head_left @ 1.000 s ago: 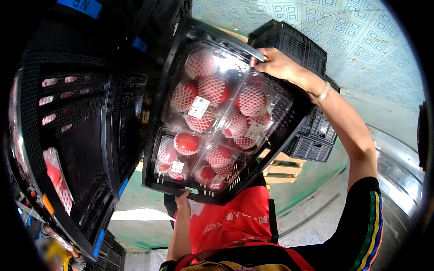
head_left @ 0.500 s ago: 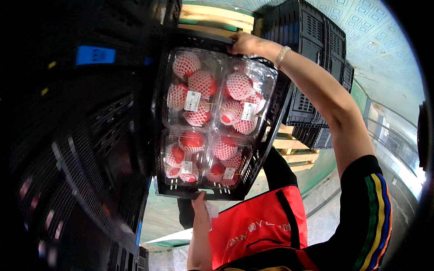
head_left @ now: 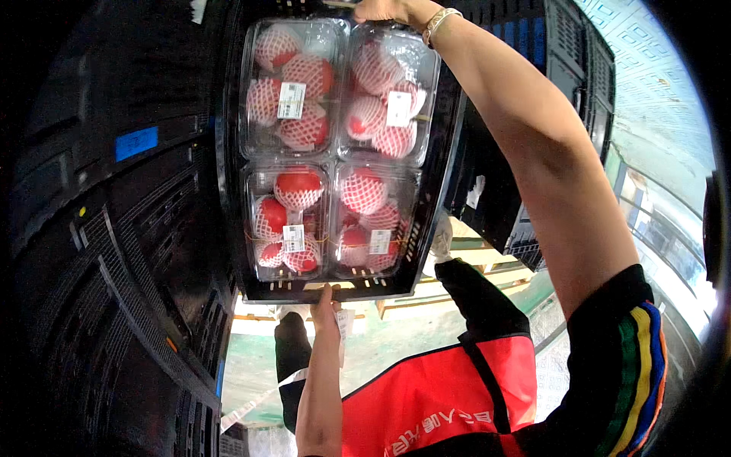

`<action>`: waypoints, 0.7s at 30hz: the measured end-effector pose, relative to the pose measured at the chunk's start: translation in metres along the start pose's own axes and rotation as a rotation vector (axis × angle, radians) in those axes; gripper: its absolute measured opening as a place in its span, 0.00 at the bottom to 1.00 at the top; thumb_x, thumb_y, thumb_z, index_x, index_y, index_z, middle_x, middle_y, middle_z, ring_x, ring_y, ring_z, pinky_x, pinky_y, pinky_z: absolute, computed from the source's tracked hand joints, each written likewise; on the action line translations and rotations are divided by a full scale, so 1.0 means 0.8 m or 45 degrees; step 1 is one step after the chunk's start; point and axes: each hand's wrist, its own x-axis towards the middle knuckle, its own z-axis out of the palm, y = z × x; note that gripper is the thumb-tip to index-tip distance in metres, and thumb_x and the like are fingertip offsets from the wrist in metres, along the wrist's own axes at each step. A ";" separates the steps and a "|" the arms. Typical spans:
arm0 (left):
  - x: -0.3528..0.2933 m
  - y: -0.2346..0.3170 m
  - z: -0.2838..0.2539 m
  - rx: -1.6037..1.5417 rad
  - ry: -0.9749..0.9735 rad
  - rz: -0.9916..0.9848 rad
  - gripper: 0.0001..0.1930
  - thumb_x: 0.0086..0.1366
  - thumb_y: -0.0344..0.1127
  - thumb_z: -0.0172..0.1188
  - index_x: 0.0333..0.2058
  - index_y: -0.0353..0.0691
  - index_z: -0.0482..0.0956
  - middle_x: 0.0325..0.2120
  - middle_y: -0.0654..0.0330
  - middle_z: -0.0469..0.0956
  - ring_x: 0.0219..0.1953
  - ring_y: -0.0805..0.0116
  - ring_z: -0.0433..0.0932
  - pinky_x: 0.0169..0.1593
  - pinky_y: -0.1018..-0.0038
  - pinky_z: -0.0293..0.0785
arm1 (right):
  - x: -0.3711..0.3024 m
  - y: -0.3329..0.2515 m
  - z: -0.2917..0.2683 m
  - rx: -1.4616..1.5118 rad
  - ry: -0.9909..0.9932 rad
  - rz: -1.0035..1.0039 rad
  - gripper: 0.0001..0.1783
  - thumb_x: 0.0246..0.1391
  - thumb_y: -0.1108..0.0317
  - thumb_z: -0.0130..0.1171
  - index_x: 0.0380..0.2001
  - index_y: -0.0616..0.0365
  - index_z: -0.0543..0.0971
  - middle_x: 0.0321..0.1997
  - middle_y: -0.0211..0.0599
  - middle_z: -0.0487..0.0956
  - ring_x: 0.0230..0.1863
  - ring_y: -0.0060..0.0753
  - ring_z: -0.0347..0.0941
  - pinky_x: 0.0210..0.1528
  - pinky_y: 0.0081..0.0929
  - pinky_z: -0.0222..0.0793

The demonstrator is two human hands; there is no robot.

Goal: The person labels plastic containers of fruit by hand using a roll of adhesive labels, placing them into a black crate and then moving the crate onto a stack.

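A black plastic crate (head_left: 381, 291) is held between my two hands, tilted so that its inside faces me. In it lie several clear plastic clamshell boxes (head_left: 263, 148), two across, each with a white label. Red round fruits (head_left: 363, 192) in white foam nets fill the boxes; they look like tomatoes. My left hand (head_left: 326, 308) grips the near end wall of the crate, its thumb over the rim, with a strip of white labels (head_left: 342, 326) hanging beside it. At the far end my right hand (head_left: 387, 10) is closed on the rim, partly cut off by the frame's upper edge.
Stacked black crates (head_left: 137, 305) rise close along the left, some with a blue tag (head_left: 137, 143). More black crates (head_left: 567, 68) stand at the right on wooden pallets (head_left: 487, 266). A red apron (head_left: 426, 396) covers my front; a pale strip (head_left: 259, 402) trails at lower left.
Both hands have moved the crate away from me and slightly left, so it sits higher in the picture. My right arm has reached farther out; both hands keep hold.
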 end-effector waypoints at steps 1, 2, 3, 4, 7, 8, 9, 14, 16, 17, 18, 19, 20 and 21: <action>0.000 0.005 -0.002 0.034 0.104 -0.085 0.17 0.59 0.45 0.62 0.43 0.45 0.73 0.32 0.66 0.75 0.19 0.74 0.69 0.21 0.75 0.66 | 0.001 0.005 0.004 0.128 -0.062 0.146 0.24 0.44 0.61 0.51 0.46 0.58 0.75 0.43 0.53 0.77 0.47 0.51 0.74 0.49 0.40 0.68; -0.001 0.007 -0.002 0.037 0.204 -0.114 0.19 0.58 0.47 0.63 0.44 0.45 0.73 0.31 0.65 0.75 0.18 0.74 0.68 0.20 0.75 0.65 | -0.004 0.005 0.015 0.097 0.118 0.140 0.22 0.42 0.64 0.53 0.42 0.60 0.76 0.41 0.53 0.78 0.46 0.51 0.74 0.49 0.41 0.68; -0.001 0.013 -0.004 0.069 0.009 -0.023 0.26 0.54 0.51 0.65 0.47 0.42 0.72 0.28 0.63 0.74 0.18 0.73 0.68 0.21 0.74 0.66 | -0.016 0.009 0.021 0.196 0.194 0.057 0.23 0.41 0.65 0.53 0.44 0.59 0.75 0.43 0.53 0.77 0.48 0.51 0.72 0.50 0.41 0.67; 0.000 0.016 -0.004 0.109 0.018 -0.049 0.25 0.54 0.51 0.65 0.45 0.42 0.73 0.29 0.63 0.74 0.19 0.73 0.68 0.22 0.74 0.66 | -0.028 0.015 0.017 0.281 0.292 -0.032 0.24 0.41 0.66 0.54 0.46 0.58 0.74 0.46 0.54 0.76 0.50 0.52 0.71 0.51 0.41 0.65; -0.003 0.027 -0.005 0.222 0.226 -0.265 0.27 0.52 0.55 0.64 0.42 0.41 0.76 0.31 0.62 0.75 0.22 0.71 0.70 0.24 0.73 0.68 | -0.125 0.012 0.053 0.102 1.107 -0.259 0.28 0.36 0.69 0.60 0.47 0.58 0.72 0.46 0.49 0.73 0.46 0.44 0.70 0.47 0.40 0.65; -0.003 0.031 -0.003 0.189 0.252 -0.317 0.25 0.52 0.54 0.65 0.41 0.42 0.77 0.30 0.61 0.75 0.24 0.70 0.72 0.24 0.73 0.69 | -0.186 0.015 0.067 0.294 0.918 -0.174 0.40 0.37 0.73 0.61 0.58 0.58 0.61 0.60 0.53 0.61 0.63 0.50 0.56 0.62 0.42 0.52; -0.005 0.033 -0.002 0.124 0.164 -0.311 0.24 0.52 0.53 0.66 0.41 0.42 0.77 0.31 0.60 0.75 0.26 0.70 0.72 0.24 0.73 0.69 | -0.254 0.014 0.081 0.312 0.823 -0.049 0.40 0.38 0.76 0.60 0.59 0.60 0.60 0.60 0.54 0.61 0.64 0.55 0.54 0.65 0.41 0.49; -0.007 0.035 0.013 0.079 0.112 -0.089 0.14 0.57 0.48 0.60 0.35 0.46 0.78 0.28 0.61 0.78 0.25 0.67 0.77 0.28 0.71 0.73 | -0.478 0.014 0.183 1.021 0.271 0.819 0.43 0.43 0.74 0.64 0.61 0.64 0.53 0.57 0.49 0.63 0.58 0.46 0.59 0.61 0.38 0.55; -0.007 0.034 0.020 -0.026 0.070 -0.063 0.14 0.59 0.48 0.59 0.35 0.45 0.78 0.31 0.61 0.78 0.30 0.66 0.78 0.32 0.71 0.74 | -0.513 0.013 0.221 1.661 -0.155 1.141 0.45 0.44 0.69 0.67 0.61 0.62 0.53 0.53 0.40 0.68 0.52 0.36 0.67 0.55 0.35 0.64; -0.009 0.034 0.022 -0.079 0.048 -0.044 0.14 0.59 0.49 0.58 0.35 0.45 0.77 0.31 0.60 0.78 0.30 0.65 0.78 0.33 0.70 0.74 | -0.512 0.005 0.242 1.492 -0.132 1.048 0.38 0.44 0.69 0.67 0.57 0.63 0.61 0.47 0.39 0.74 0.47 0.35 0.71 0.51 0.32 0.67; -0.009 0.034 0.025 -0.134 0.027 -0.022 0.14 0.60 0.49 0.58 0.36 0.45 0.77 0.31 0.60 0.78 0.30 0.65 0.78 0.33 0.70 0.74 | -0.516 0.003 0.254 1.364 -0.173 0.993 0.27 0.45 0.71 0.63 0.50 0.65 0.69 0.42 0.44 0.78 0.44 0.37 0.73 0.48 0.32 0.68; -0.012 0.034 0.025 0.007 0.166 -0.034 0.15 0.61 0.50 0.57 0.37 0.44 0.78 0.32 0.60 0.78 0.30 0.64 0.78 0.35 0.70 0.74 | -0.517 0.006 0.260 1.358 -0.069 0.944 0.24 0.45 0.72 0.62 0.47 0.66 0.71 0.40 0.47 0.78 0.43 0.39 0.74 0.47 0.33 0.68; -0.012 0.036 0.027 -0.020 0.127 0.011 0.16 0.61 0.50 0.57 0.37 0.44 0.78 0.32 0.59 0.78 0.31 0.64 0.78 0.35 0.70 0.74 | -0.517 0.005 0.266 1.380 0.039 0.881 0.20 0.44 0.74 0.60 0.44 0.67 0.72 0.38 0.50 0.79 0.42 0.42 0.75 0.46 0.35 0.68; -0.014 0.035 0.027 -0.055 0.089 0.047 0.16 0.61 0.50 0.57 0.37 0.44 0.78 0.33 0.59 0.78 0.31 0.64 0.78 0.35 0.70 0.74 | -0.515 0.005 0.271 1.335 0.077 0.820 0.22 0.43 0.77 0.57 0.46 0.66 0.71 0.38 0.50 0.79 0.43 0.44 0.76 0.44 0.35 0.68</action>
